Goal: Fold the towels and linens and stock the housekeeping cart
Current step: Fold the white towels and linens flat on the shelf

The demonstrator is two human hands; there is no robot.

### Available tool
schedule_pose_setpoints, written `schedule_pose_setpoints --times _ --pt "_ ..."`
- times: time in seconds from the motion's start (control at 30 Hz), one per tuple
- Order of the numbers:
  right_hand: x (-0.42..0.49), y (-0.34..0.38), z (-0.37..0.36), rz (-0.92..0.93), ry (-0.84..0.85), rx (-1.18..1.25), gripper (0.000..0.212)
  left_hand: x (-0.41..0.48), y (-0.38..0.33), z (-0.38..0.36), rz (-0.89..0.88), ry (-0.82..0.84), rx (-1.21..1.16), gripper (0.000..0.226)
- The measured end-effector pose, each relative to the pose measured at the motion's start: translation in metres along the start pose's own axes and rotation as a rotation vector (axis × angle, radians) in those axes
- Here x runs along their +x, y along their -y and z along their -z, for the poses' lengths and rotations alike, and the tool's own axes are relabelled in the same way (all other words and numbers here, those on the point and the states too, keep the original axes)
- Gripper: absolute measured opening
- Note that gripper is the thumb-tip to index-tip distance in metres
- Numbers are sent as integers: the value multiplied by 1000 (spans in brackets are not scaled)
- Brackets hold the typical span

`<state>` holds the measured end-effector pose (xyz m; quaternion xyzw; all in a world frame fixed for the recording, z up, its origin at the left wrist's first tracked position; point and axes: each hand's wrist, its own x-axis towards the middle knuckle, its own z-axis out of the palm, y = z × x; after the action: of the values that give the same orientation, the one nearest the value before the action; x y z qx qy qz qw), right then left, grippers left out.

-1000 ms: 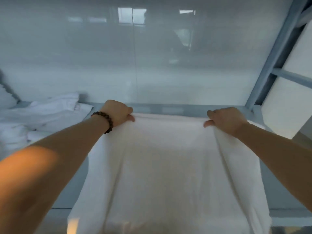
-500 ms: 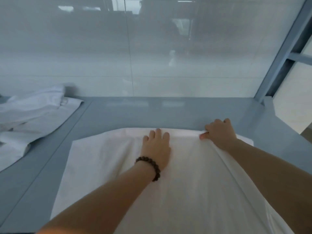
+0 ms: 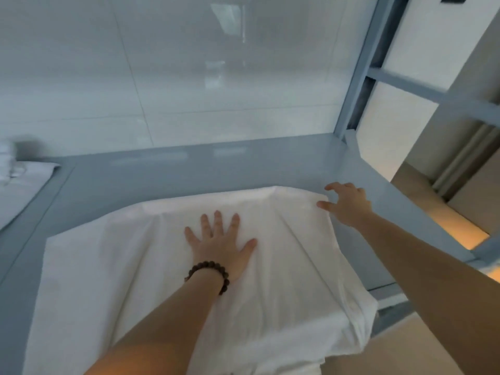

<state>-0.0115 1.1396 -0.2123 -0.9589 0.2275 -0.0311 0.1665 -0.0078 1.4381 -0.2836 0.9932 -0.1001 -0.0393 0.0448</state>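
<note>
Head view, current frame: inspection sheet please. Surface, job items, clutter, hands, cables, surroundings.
Surface: grey tabletop, smooth and glossy, with a seam line near its left end.
Job's things: white towel spread flat and creased, with its near right part drooping over the table edge; linen pile at far left, blurred.
Clutter: nothing seen.
Hands: left hand flat on the towel with fingers spread, beaded bracelet on its wrist; right hand at the towel's far right corner, fingers loose, thumb tip at the edge, no grip evident.
Cables: nothing seen.
Surroundings: white wall panel behind the table; grey frame post at right.
</note>
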Motion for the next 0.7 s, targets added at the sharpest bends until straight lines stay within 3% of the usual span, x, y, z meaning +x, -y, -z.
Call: schedule_pose_setpoints --times 0.13,0.23,0.37,0.5,0.6,0.7 --pt "9 -7 -10 -5 185 26 77 -1 0 -1 0 1 24 88" --pt "22 -1 -19 9 223 21 83 2 0 -5 6 -22 28 88" --pt "36 2 -22 -24 152 55 55 5 -2 -9 9 -46 28 89" --pt "40 6 -12 38 -24 218 24 4 -2 -6 0 -41 42 88" --pt "50 13 10 111 -100 244 20 0 -1 -4 -16 -49 45 86" --pt "71 21 26 205 -70 156 19 -2 -1 -5 -34 -77 42 85"
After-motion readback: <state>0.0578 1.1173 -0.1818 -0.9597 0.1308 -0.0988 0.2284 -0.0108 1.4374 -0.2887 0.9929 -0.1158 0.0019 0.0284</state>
